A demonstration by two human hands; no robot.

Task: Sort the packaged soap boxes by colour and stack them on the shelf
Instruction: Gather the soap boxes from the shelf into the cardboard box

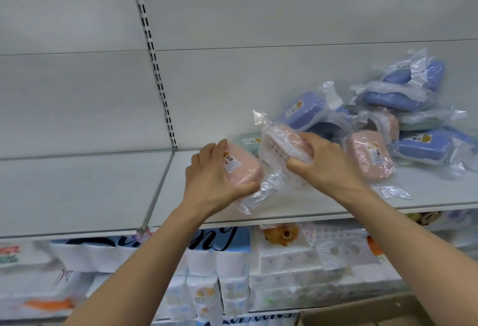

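Sorting in progress, pink group. My left hand [214, 170] grips a pink soap box [239, 169] in its clear wrapper, fingers curled over the far edge and thumb along the near side, label facing up. My right hand [323, 162] pinches a second pink soap box [284, 147], tilted so its pale slotted underside faces me; thumb below, fingers wrapped over the top, loose wrapper trailing toward the shelf [310, 204]. Both boxes are over the front of the shelf board, just beside each other. Whether either one rests on the board I cannot tell.

Behind my hands lies a green soap box [247, 140], partly hidden. To the right, a third pink soap box [368, 155] lies label-up on the shelf, near the unsorted heap [403, 108], where blue boxes predominate and at least one pink and one pale green box are mixed in. The shelf section to the left of the slotted upright [155, 67] is where a colour stack could go. The shelf below holds packs of tissue rolls [232, 274].

Judged step: pairing the two pink boxes to begin a pink stack; most of the sorting remains. Next move calls for turning the right-hand box label-up, seating it squarely on the left-hand box, and tucking the slippery wrapper tails so the stack does not slide.
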